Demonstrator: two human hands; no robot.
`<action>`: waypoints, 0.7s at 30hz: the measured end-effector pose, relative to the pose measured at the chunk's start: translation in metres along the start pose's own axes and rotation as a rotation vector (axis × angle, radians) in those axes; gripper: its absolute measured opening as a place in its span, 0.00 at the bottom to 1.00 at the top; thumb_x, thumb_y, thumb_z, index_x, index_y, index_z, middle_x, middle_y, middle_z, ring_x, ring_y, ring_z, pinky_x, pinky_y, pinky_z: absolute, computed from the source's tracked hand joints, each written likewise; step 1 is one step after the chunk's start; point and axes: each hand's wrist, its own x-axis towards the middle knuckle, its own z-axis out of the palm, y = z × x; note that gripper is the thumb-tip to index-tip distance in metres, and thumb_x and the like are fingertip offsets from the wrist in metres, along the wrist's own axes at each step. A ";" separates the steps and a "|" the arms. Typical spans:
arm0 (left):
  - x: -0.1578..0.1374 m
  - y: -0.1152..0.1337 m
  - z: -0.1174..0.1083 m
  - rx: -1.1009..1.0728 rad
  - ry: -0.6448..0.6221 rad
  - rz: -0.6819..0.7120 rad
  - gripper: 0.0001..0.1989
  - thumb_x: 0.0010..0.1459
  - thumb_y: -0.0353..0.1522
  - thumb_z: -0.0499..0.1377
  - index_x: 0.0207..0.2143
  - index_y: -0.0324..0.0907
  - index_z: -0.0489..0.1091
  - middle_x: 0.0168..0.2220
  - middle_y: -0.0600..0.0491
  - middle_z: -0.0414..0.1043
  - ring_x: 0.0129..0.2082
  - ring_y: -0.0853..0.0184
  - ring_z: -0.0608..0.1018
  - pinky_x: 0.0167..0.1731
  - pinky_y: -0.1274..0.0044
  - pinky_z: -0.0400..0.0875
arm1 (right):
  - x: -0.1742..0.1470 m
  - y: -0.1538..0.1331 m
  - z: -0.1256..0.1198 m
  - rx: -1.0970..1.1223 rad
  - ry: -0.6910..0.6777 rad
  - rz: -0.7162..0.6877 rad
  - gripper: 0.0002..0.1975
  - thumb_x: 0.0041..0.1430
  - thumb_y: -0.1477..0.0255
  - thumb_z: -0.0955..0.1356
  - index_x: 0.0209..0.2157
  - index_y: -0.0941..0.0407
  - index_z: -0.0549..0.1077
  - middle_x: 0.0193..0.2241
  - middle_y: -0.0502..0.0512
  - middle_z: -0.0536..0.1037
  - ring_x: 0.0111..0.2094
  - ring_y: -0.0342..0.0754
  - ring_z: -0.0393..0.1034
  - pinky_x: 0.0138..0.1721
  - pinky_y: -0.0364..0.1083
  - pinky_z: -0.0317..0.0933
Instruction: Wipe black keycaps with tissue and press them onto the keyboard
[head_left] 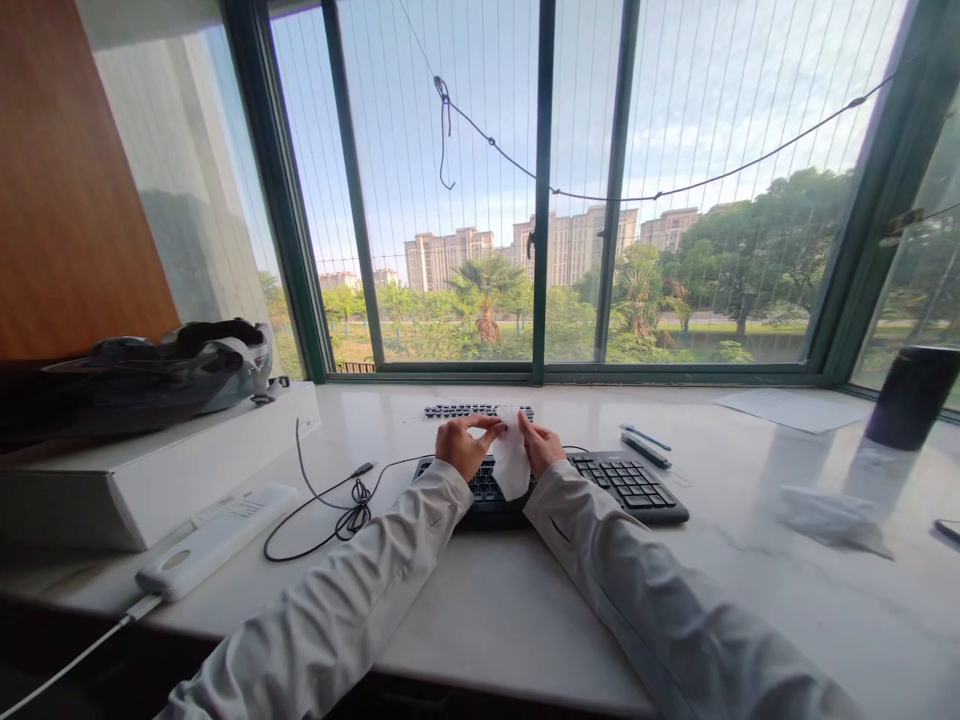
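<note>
My left hand [463, 447] is closed in a pinch, with a small dark piece at its fingertips that looks like a keycap. A white tissue [513, 465] hangs between my hands over the keyboard, gripped by my right hand [541, 444] between thumb and fingers. The left fingertips touch the tissue's upper left edge. Below both hands lies a black keyboard [630, 482]; its middle is partly hidden by the tissue and my wrists. Just beyond the hands, loose black keycaps [459, 411] are laid out in rows on the white tabletop [465, 610].
A coiled black USB cable [358, 515] and a white power strip [217, 540] lie left, beside a white box [142, 480] bearing a black bag [150, 375]. To the right are pens [645, 447], a clear plastic bag [832, 515], paper [780, 408] and a dark cup [911, 398].
</note>
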 end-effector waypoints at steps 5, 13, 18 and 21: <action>0.002 0.001 0.001 -0.085 -0.015 -0.118 0.07 0.45 0.37 0.65 0.28 0.44 0.77 0.26 0.56 0.77 0.31 0.66 0.79 0.34 0.77 0.72 | -0.006 -0.007 -0.001 -0.119 -0.075 -0.007 0.28 0.38 0.54 0.73 0.37 0.61 0.78 0.21 0.54 0.76 0.20 0.44 0.66 0.20 0.43 0.57; 0.000 0.002 0.002 -0.216 -0.134 -0.077 0.10 0.49 0.36 0.62 0.34 0.42 0.77 0.35 0.52 0.78 0.38 0.64 0.78 0.42 0.73 0.72 | 0.000 -0.001 -0.006 -0.054 -0.095 0.043 0.26 0.36 0.54 0.74 0.31 0.62 0.78 0.23 0.57 0.77 0.21 0.44 0.67 0.22 0.42 0.59; 0.000 -0.006 0.005 -0.106 -0.167 -0.062 0.08 0.49 0.33 0.61 0.33 0.43 0.77 0.33 0.52 0.78 0.36 0.63 0.78 0.34 0.74 0.73 | 0.002 0.001 -0.012 -0.093 -0.171 0.101 0.21 0.35 0.58 0.75 0.25 0.61 0.77 0.18 0.53 0.75 0.16 0.40 0.63 0.18 0.40 0.53; 0.000 -0.009 0.007 -0.099 -0.159 -0.055 0.09 0.50 0.35 0.61 0.34 0.43 0.77 0.34 0.52 0.78 0.37 0.64 0.78 0.35 0.75 0.73 | 0.005 0.003 -0.015 -0.091 -0.179 0.084 0.21 0.36 0.57 0.75 0.26 0.62 0.77 0.19 0.55 0.76 0.18 0.41 0.65 0.19 0.40 0.55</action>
